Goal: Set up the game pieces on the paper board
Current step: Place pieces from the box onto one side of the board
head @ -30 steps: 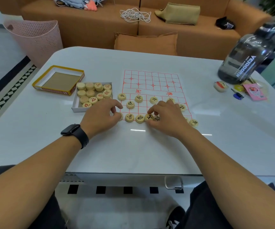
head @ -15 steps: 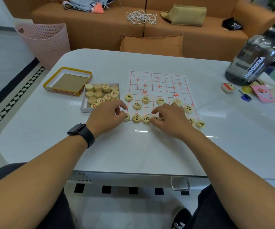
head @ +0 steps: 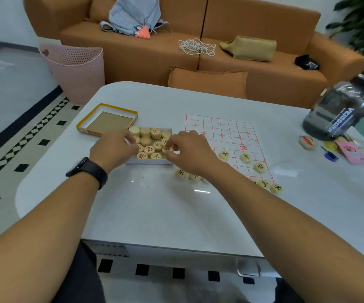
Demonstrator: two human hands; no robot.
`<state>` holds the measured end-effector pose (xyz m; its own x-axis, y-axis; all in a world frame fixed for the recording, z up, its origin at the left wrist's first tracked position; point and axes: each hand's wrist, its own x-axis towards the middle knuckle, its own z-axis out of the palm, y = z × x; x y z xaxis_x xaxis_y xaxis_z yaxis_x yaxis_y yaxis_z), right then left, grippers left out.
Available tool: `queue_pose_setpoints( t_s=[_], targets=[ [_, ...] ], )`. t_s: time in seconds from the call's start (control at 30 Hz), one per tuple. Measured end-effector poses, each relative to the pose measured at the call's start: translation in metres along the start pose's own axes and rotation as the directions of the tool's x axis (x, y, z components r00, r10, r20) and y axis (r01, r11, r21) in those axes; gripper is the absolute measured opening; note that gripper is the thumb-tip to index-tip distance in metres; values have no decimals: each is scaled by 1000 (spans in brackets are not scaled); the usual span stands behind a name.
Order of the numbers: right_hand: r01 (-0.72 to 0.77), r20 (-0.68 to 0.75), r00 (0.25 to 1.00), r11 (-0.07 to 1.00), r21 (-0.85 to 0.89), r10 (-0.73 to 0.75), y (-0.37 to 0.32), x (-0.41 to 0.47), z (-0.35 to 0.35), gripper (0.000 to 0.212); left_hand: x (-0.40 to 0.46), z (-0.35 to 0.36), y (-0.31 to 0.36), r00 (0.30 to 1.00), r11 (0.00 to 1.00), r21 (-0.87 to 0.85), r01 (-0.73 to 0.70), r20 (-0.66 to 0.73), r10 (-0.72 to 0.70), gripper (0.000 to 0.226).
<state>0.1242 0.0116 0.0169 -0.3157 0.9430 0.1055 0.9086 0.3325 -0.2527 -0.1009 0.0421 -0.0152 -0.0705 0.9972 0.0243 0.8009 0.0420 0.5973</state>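
The paper board (head: 222,130) with its red grid lies on the white table (head: 154,206). Several black-lettered wooden discs stand on its near half, among them one (head: 224,154) mid-board and one (head: 276,188) at the near right corner. A white tray (head: 149,161) left of the board holds several red-lettered discs (head: 156,133). Both hands are over this tray. My left hand (head: 113,148) has its fingers curled around a disc at the tray's left side. My right hand (head: 191,149) pinches a disc (head: 167,149) at the tray's right edge, and its forearm hides part of the near row.
An open yellow box lid (head: 82,125) sits left of the tray. A large dark water jug (head: 338,112), a small round tin (head: 307,142), a blue pen (head: 330,154) and a pink card (head: 351,152) are at the right. A pink basket (head: 76,68) and an orange sofa (head: 264,68) stand beyond the table.
Both hands have left the near row of the board and moved left and away to the tray of red-lettered discs. The camera has tilted up and shifted.
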Motion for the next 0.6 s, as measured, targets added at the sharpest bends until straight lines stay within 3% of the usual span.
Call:
queue_pose_setpoints(
  t_s=[0.17,0.33,0.47,0.6],
  targets=[
    [13,19,1000,1000,-23,-12,-18,27,11,29,13,17,1,998,989,145,12,-60,-4,35],
    [44,65,997,993,-107,-37,-22,41,16,28,23,31,2,993,950,310,25,-118,12,41],
    [36,24,999,991,-130,-33,-25,53,16,28,28,36,0,992,943,329,40,-125,2,46],
    [27,12,1000,994,-106,-25,-25,56,14,27,32,32,-1,989,946,322,51,-147,-3,37]
  ],
)
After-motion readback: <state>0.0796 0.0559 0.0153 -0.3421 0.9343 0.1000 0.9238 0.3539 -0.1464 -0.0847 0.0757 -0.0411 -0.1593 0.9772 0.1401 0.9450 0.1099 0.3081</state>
